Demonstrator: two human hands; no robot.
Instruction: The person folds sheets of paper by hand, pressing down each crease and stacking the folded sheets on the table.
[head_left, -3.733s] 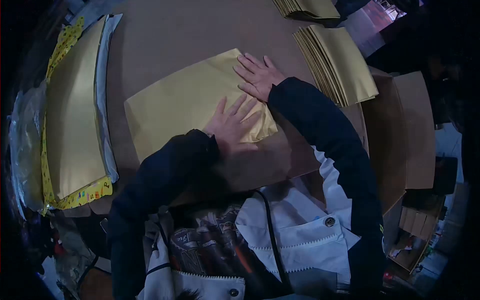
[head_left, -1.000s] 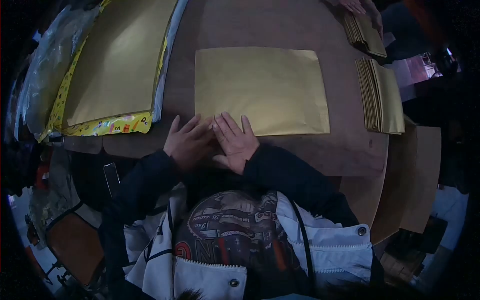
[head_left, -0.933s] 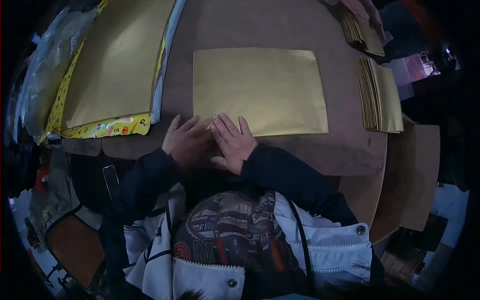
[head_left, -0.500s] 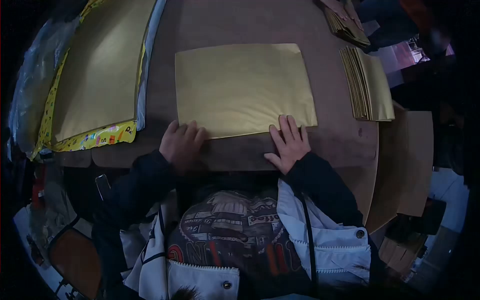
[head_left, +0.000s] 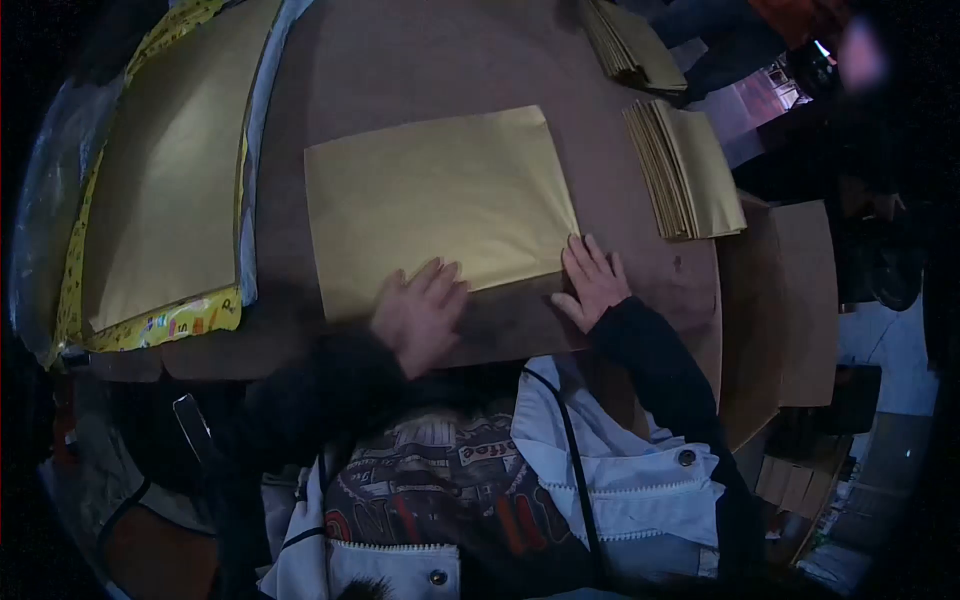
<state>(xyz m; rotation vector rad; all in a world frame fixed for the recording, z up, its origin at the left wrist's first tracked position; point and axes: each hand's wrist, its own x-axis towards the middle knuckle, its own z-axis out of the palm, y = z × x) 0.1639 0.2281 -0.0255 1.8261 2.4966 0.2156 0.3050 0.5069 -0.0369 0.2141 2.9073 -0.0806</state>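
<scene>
The gold paper lies on the table in front of the person, its near edge slanting a little and its right end showing soft creases that run toward the near right corner. Whether it is one layer or folded double cannot be told from this view.

The right hand is open, palm down, fingertips on that near right corner, grasping nothing. The left hand is open too, fingers stretched over the near edge around its middle; it is blurred, so how firmly it presses cannot be told.

The step in hand looks like smoothing and pressing that edge. To do it well, the right hand should hold the corner firmly without pushing sideways, since a sideways push would probably deepen the creases. The left hand would do best with flat fingers and even pressure, stroking along the edge and away from the held corner, so slack is led out rather than trapped. Any layers should be lined up before pressing hard, as a crooked crease in paper would be difficult to undo.

To the left, larger gold paper lies on a yellow printed wrapper; to the right sits a folded gold stack, near a cardboard box.
</scene>
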